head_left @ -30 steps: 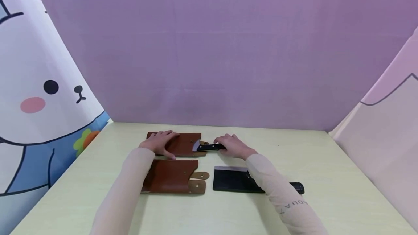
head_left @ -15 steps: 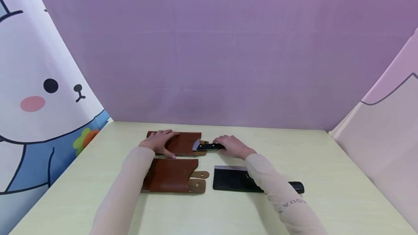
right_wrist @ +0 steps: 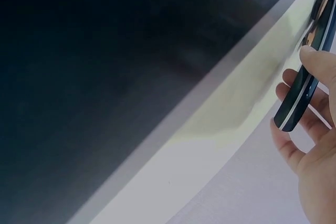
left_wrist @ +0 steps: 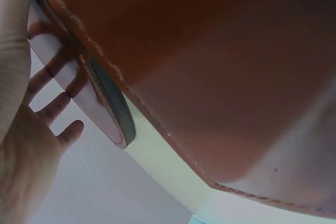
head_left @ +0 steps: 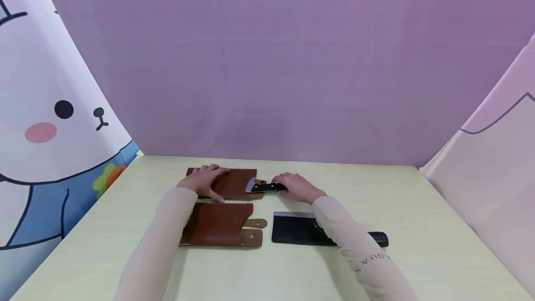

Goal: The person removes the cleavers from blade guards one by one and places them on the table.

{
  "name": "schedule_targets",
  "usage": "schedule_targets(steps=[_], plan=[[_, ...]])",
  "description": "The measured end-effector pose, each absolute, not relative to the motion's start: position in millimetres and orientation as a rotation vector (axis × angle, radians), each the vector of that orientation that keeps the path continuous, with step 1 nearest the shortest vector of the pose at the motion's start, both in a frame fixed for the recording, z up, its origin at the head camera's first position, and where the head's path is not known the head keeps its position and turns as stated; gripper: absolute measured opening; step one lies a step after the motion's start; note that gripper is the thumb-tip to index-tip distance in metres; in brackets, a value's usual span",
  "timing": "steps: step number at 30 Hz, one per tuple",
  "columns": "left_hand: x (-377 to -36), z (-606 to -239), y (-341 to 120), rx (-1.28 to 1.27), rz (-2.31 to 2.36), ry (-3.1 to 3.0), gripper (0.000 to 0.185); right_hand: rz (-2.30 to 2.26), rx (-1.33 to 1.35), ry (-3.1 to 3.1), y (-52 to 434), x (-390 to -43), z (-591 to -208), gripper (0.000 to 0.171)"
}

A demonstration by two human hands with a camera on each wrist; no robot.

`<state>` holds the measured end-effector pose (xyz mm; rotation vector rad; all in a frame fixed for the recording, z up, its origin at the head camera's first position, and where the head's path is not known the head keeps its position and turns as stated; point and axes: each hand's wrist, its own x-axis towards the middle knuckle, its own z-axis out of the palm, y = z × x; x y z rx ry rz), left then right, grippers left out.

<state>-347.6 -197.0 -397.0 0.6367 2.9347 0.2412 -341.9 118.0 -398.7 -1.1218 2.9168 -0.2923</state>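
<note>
In the head view my left hand (head_left: 202,182) lies spread on the farther brown leather knife sheath (head_left: 234,184), its thumb toward the near edge. In the left wrist view that hand (left_wrist: 23,129) has its fingers stretched over the sheath. My right hand (head_left: 297,188) pinches the black riveted handle of a knife (head_left: 264,188). Most of the blade is hidden in the sheath; only a short part by the handle shows. The right wrist view has the thumb on the knife handle (right_wrist: 296,100) and the fingers underneath.
A second brown sheath (head_left: 219,223) with two strap tabs lies nearer on the pale table (head_left: 292,273). Right of it is a cleaver (head_left: 294,230) with a dark blade and black handle, partly under the right sleeve (head_left: 355,240). A purple backdrop (head_left: 267,82) stands behind.
Hardly anything differs: both hands, the knife and the sheaths keep their places, and the head view shifts very slightly.
</note>
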Motion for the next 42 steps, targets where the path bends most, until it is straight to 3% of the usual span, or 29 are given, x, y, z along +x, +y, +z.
schedule_targets(steps=[42], plan=[[-342.6,-393.0,-199.7,0.800,0.115,3.059,0.098,-0.406,-1.199,2.925,115.8,-336.3,-400.0,0.030]])
